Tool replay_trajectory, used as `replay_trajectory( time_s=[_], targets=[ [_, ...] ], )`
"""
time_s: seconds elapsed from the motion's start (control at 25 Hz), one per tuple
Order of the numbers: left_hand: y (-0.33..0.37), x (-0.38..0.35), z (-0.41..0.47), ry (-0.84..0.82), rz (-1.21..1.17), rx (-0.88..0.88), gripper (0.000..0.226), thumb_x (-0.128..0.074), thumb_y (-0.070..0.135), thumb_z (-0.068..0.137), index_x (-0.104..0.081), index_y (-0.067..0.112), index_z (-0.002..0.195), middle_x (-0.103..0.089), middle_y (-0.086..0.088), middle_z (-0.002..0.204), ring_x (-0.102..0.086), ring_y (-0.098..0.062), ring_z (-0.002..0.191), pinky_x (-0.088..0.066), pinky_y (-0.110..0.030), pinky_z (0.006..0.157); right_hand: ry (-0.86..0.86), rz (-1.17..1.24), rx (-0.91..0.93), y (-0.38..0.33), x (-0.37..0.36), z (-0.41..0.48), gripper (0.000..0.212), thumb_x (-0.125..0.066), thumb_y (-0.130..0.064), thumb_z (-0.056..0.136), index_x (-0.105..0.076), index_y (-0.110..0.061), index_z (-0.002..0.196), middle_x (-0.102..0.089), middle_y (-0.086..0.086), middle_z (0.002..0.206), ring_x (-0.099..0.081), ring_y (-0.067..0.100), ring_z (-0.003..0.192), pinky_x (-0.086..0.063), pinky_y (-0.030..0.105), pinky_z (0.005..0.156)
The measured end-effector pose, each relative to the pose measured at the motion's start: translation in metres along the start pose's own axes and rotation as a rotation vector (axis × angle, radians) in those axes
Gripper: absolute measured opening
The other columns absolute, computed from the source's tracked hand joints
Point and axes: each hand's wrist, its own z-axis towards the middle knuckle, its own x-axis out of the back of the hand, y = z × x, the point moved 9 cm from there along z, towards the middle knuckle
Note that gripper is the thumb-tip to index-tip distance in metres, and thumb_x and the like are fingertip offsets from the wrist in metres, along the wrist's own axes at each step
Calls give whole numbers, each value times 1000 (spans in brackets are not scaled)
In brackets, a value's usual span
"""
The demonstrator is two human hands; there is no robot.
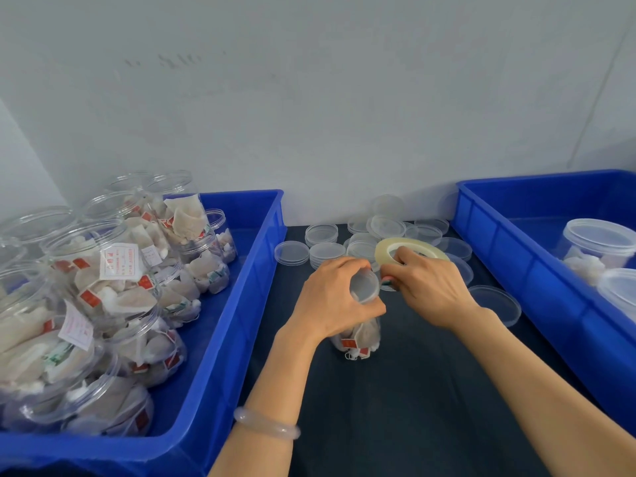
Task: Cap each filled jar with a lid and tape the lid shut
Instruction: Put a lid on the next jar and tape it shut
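On the dark worktop point(413, 390), at its middle between two blue bins point(241, 304), stands the jar point(361, 335). It looks light, thin-walled and slick, so it is best held just below the lid point(364, 285). The left hand point(330, 297) curls round it there, and the right hand point(426, 290) grips the tape roll point(406, 247) beside the rim. Spare lids point(325, 234) crowd the far edge under a pale wall.

- White paper tag point(118, 259) inside a filled jar point(113, 297) carried red print, too blurred to read.
- Small red tags point(88, 298) there showed nothing legible either.
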Motion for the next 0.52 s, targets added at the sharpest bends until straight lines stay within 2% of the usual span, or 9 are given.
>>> replay_trajectory(
  time_s=[0.08,0.2,0.24,0.28,0.32,0.36,0.44,0.48,0.52],
  targets=[
    [1,1,-3,-16,0,-6,61,-73,48,72,-55,30,128,-55,15,130,-48,-9,120,-45,-33,99,-38,-44,-91,19,-8,4,12,-54,-19,95,-66,-19,96,-55,4,89,-48,24,64,-31,32,48],
    [2,2,-19,-9,-16,-40,55,-67,53,66,-55,37,116,-54,23,119,-48,-2,110,-45,-27,89,-28,-123,-444,98,19,0,10,-45,-21,100,-55,-23,99,-59,5,104,-56,27,77,-44,36,58],
    [2,4,-20,-11,5,-39,54,-66,55,67,-53,37,116,-52,24,119,-47,-1,110,-44,-26,86,9,-74,-442,108,28,0,12,-43,-23,101,-54,-26,100,-59,4,108,-56,27,79,-41,35,58],
    [3,4,-18,-18,36,-34,54,-66,55,69,-51,38,117,-51,24,120,-47,-1,110,-43,-27,85,25,-33,-352,103,34,4,17,-42,-27,102,-58,-31,108,-58,1,112,-57,27,84,-38,33,58],
    [4,3,-15,-35,75,-26,52,-67,55,71,-50,38,118,-51,24,120,-47,-1,111,-43,-28,84,-5,-21,-241,86,34,7,27,-40,-33,102,-56,-41,122,-58,-3,114,-58,25,89,-37,32,58],
    [6,2,-12,-49,102,-17,50,-67,55,73,-49,38,116,-51,24,119,-47,-2,111,-43,-30,83,-49,-17,-159,66,30,10,38,-35,-41,102,-45,-47,138,-58,-6,114,-61,22,90,-38,32,57],
    [7,2,-9,-38,120,32,43,-66,55,72,-48,39,108,-52,23,111,-48,-2,105,-42,-31,78,-153,-55,-101,28,3,-1,53,-29,-47,102,-21,-39,154,-62,-6,114,-66,21,89,-38,33,54],
    [6,1,-9,-19,115,70,40,-65,55,72,-46,39,104,-52,23,106,-48,-3,100,-40,-31,74,-162,-64,-106,17,-11,-12,53,-30,-45,103,-23,-33,154,-63,-6,113,-66,21,88,-38,34,55],
    [4,1,-9,3,109,107,37,-64,56,72,-46,38,99,-52,22,100,-49,-3,96,-38,-31,72,-154,-48,-124,9,-20,-24,48,-31,-42,103,-35,-28,149,-64,-6,108,-65,22,87,-40,36,56]
  ],
)
